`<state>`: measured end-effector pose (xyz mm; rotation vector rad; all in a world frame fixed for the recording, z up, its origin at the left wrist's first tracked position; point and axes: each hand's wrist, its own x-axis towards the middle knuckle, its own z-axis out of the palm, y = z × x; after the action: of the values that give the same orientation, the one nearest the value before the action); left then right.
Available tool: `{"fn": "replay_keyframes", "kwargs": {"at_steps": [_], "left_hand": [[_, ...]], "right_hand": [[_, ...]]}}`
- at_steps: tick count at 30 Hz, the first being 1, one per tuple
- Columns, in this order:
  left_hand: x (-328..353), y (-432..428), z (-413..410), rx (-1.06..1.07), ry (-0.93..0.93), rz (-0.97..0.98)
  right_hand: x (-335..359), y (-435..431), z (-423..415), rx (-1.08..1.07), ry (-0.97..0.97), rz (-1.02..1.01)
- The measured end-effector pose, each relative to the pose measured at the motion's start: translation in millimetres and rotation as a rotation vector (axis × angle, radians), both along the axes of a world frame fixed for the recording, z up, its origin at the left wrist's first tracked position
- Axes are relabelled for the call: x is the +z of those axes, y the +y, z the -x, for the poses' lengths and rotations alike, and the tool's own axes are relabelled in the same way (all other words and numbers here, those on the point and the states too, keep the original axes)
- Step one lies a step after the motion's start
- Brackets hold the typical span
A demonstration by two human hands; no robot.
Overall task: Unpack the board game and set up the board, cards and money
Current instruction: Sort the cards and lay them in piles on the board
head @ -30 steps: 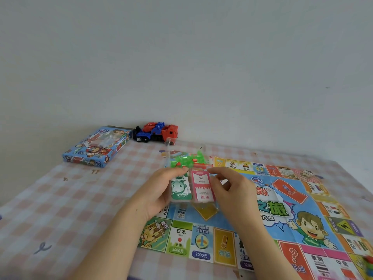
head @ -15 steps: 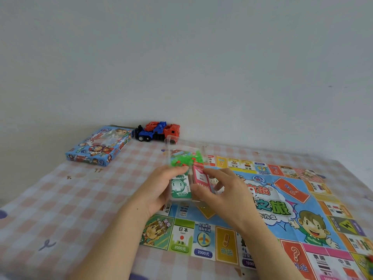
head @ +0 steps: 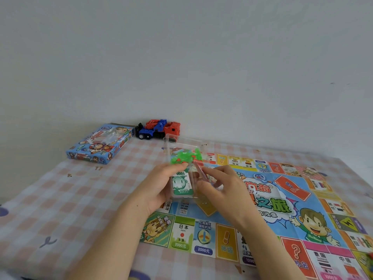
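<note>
Head view: the left grip, a bare hand, is curled round the left side of a clear plastic tray and holds it tilted above the near-left part of the colourful paper game board, which already lies flat on the pink-checked cloth surface. The right grip has its forefinger and thumb closed on a pack of pink cards, seen almost edge-on and tipped out of the tray's right-hand compartment. A stack of green paper banknotes sits in the compartment just beside it, under the left thumb, and loose green plastic pieces fill the far end of the tray.

The step in hand looks like lifting the cards out. To do it well, the left grip should hold the tray level enough that the small green pieces do not spill, while the right draws the whole pack straight up, squeezing its long edges so no cards fan out or slip back. The pack is between the right fingertips, touching them; the banknotes are apart from that grip and not yet taken. Whether the pack is wrapped cannot be told.

A blue cardboard game box and a red-and-blue toy truck lie at the far left, well apart from both grips
</note>
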<state>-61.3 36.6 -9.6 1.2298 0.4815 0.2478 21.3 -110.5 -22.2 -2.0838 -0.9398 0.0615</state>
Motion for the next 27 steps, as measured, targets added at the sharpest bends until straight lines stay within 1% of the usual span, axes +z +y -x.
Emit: {"fn": "replay_keyframes", "kwargs": {"at_steps": [2, 5, 8, 11, 14, 19, 21, 24, 27], "left_hand": [[0, 0, 0, 0.004, 0.009, 0.007], [0, 0, 0, 0.004, 0.024, 0.014], [2, -1, 0, 0.003, 0.006, 0.016], [2, 0, -2, 0.009, -0.028, 0.05], [-1, 2, -3, 0.023, -0.022, 0.035], [-5, 9, -3, 0.117, -0.029, 0.012], [-5, 13, -1, 0.167, -0.038, 0.028], [-2, 21, 7, 0.225, -0.029, 0.004], [4, 37, 22, 0.307, 0.012, -0.114]], "right_hand": [[0, 0, 1, -0.02, -0.045, -0.033], [-2, 1, 1, -0.098, -0.13, -0.153], [-5, 2, -1, -0.152, -0.216, -0.232], [-6, 2, -1, -0.182, -0.318, -0.268], [-6, 3, 0, -0.196, -0.393, -0.292], [-4, 3, 1, -0.167, -0.377, -0.45], [-3, 3, 2, -0.18, -0.399, -0.488], [-5, 4, 0, -0.192, -0.407, -0.498], [-10, 6, -2, -0.167, -0.383, -0.465]]}}
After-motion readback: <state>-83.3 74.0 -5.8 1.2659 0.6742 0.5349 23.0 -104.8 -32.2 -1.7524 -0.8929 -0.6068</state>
